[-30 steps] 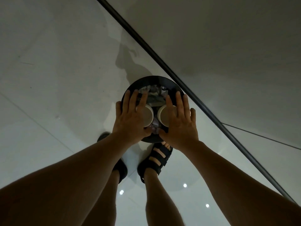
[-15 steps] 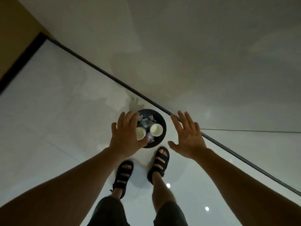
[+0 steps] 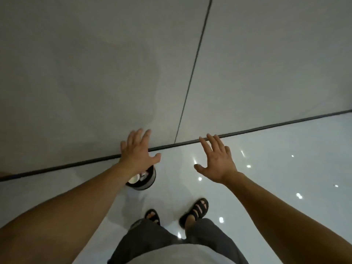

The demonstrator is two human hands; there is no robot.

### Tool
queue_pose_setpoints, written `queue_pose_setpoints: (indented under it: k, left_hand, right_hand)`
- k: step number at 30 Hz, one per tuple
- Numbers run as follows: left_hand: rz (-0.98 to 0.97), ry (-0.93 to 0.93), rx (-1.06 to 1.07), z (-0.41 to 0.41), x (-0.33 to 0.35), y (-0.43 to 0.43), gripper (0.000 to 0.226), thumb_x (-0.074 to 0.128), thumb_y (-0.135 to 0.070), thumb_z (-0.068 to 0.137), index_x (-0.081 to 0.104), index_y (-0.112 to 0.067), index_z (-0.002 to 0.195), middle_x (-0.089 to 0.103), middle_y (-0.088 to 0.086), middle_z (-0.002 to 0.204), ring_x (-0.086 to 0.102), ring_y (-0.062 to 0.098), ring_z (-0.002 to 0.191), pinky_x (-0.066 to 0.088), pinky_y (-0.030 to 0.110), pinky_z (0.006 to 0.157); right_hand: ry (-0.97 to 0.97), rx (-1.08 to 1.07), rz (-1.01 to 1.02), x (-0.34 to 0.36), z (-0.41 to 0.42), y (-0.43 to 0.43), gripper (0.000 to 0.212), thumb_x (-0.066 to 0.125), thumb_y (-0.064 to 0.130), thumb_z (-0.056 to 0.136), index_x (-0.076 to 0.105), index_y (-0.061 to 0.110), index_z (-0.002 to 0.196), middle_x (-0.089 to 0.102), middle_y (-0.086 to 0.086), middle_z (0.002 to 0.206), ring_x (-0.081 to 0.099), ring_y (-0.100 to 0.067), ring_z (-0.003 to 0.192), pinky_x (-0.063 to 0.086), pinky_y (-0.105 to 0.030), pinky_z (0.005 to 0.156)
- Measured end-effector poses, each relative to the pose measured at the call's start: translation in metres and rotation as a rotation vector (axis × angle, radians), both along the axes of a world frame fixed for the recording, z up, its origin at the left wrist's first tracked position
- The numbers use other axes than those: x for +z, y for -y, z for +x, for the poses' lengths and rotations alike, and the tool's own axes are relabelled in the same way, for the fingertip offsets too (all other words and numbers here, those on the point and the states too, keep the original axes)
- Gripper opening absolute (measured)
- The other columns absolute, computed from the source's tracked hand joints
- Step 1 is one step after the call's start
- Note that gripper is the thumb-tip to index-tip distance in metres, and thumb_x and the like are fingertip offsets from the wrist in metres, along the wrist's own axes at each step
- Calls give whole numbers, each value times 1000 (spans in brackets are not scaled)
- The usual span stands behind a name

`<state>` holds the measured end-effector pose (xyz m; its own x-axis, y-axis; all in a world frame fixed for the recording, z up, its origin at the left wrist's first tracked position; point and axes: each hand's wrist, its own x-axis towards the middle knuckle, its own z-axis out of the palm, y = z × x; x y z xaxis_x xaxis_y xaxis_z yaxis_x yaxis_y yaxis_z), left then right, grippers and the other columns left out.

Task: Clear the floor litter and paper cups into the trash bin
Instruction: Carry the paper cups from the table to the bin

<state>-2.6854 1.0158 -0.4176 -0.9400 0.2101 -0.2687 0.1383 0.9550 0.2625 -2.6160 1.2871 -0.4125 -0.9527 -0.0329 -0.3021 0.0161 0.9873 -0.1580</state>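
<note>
Down on the glossy pale floor (image 3: 266,168), seen from the head camera, the small round trash bin (image 3: 147,181) stands upright near the dark strip (image 3: 276,125) that runs along the foot of the wall (image 3: 95,73). Its dark rim and lighter side show just below the left wrist, which covers part of its opening. Inside it the white mouth of a paper cup (image 3: 133,180) is visible, with pale scraps of litter (image 3: 143,175) beside it.

The left hand (image 3: 138,149) is held out above the bin, fingers spread and straight, holding nothing. The right hand (image 3: 217,161) is held out well to the right of the bin, also spread flat with nothing in it.

Lower in the view, two feet in dark strapped sandals (image 3: 196,209) stand on the floor just short of the bin, below grey shorts (image 3: 171,242). Small light spots reflect off the tiles on the right.
</note>
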Motion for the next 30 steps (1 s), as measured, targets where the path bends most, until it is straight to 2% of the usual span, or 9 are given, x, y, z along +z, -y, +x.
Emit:
queue_pose_setpoints:
  k: [9,13,18,22,30]
  left_hand:
    - [10,-154,-464,26,73,-227,93,48,-71,77,6,-31,150,4,-5,159,-2,19,146,10,49,114]
    - [75,-166,-633,89,89,-357,90,47,-70,79,8,-32,150,5,-6,158,0,18,145,12,47,114]
    - [210,-125,-826,194,103,-505,89,49,-67,82,10,-29,151,6,-5,159,2,19,146,14,45,115]
    - [268,-94,-971,255,107,-584,87,50,-65,83,9,-30,151,4,-6,159,-1,18,147,12,46,116]
    - [226,-97,-1226,315,91,-728,86,48,-66,83,9,-29,151,5,-5,159,0,19,146,13,45,115]
  right_hand:
    - [-156,-518,-34,50,139,-152,93,47,68,85,-6,34,154,-13,1,163,-18,-24,148,7,-54,119]
    - [-201,-692,-9,60,230,-237,93,46,67,85,-4,32,155,-14,0,163,-20,-24,148,5,-53,118]
    - [-166,-908,20,68,339,-326,92,48,64,86,-4,31,154,-16,1,163,-22,-24,147,3,-54,118]
    - [-173,-1066,33,73,410,-377,92,46,65,85,-6,33,154,-18,2,162,-24,-23,147,1,-54,118]
    - [-171,-1352,27,74,499,-472,92,47,65,85,-6,35,154,-18,3,162,-24,-22,147,2,-54,118]
